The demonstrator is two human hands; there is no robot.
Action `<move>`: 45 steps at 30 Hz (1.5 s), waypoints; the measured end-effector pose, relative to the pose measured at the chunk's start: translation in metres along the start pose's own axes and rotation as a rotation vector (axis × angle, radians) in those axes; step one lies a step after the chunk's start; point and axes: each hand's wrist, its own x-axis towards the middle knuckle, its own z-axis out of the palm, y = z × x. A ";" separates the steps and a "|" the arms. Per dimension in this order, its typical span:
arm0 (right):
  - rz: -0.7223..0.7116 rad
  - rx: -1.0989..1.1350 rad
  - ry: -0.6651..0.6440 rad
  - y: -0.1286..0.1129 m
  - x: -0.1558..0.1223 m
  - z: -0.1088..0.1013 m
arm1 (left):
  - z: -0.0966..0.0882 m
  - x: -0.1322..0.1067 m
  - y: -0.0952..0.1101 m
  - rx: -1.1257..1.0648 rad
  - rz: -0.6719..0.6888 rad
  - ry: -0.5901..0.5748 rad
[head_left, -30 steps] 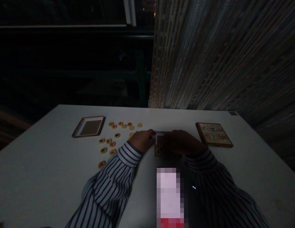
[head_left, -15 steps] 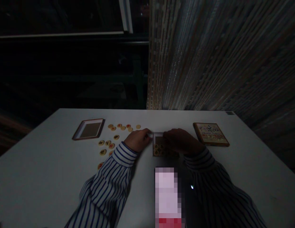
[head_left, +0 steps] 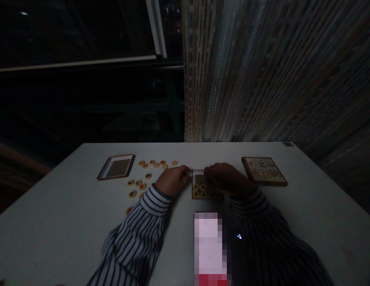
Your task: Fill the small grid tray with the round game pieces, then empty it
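Note:
A small shallow box [head_left: 199, 178] sits on the table in front of me. Several round xiangqi pieces [head_left: 203, 194] with dark characters lie in rows along its near side. My left hand [head_left: 173, 180] is at the box's far left corner, its fingers curled and closed on the edge. Over the right part of the box is my right hand [head_left: 228, 178], fingers bent together; it hides that side, and whatever it may hold cannot be made out. More xiangqi pieces [head_left: 138, 183], some with red and some with dark characters, are scattered left of my left hand.
An open shallow tray or lid [head_left: 131, 167] lies at the far left of the white table [head_left: 68, 222]. On the right rests a closed, printed box [head_left: 265, 171]. A phone with a blurred screen [head_left: 208, 242] lies near me between my forearms. Hanging strands [head_left: 226, 79] border the table's back.
My view has tilted up slightly, so the table sits lower in the picture. Both hands stay at the box, with the pieces at its near left more plainly visible.

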 end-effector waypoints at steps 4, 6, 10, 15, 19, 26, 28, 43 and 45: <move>0.007 0.009 0.021 -0.002 0.001 -0.002 | -0.003 -0.008 -0.001 -0.007 -0.023 0.040; 0.013 0.011 0.045 -0.003 0.001 -0.004 | -0.005 -0.015 -0.004 -0.010 -0.050 0.072; 0.041 0.001 0.081 -0.009 0.003 -0.009 | -0.010 -0.029 -0.014 -0.069 -0.102 0.140; 0.070 0.011 0.168 -0.016 0.007 -0.011 | -0.013 -0.045 -0.031 -0.172 -0.181 0.255; 0.067 0.021 0.216 -0.021 0.010 -0.008 | -0.017 -0.057 -0.044 -0.220 -0.220 0.342; 0.043 0.026 0.246 -0.033 0.017 -0.006 | -0.028 -0.073 -0.080 -0.310 -0.285 0.457; 0.025 0.008 0.230 -0.038 0.020 -0.008 | -0.030 -0.078 -0.091 -0.344 -0.323 0.488; -0.061 -0.007 0.128 -0.094 0.076 -0.031 | -0.019 -0.095 -0.135 -0.080 -0.379 0.489; -0.091 0.009 0.136 -0.100 0.083 -0.030 | -0.017 -0.095 -0.136 -0.039 -0.362 0.451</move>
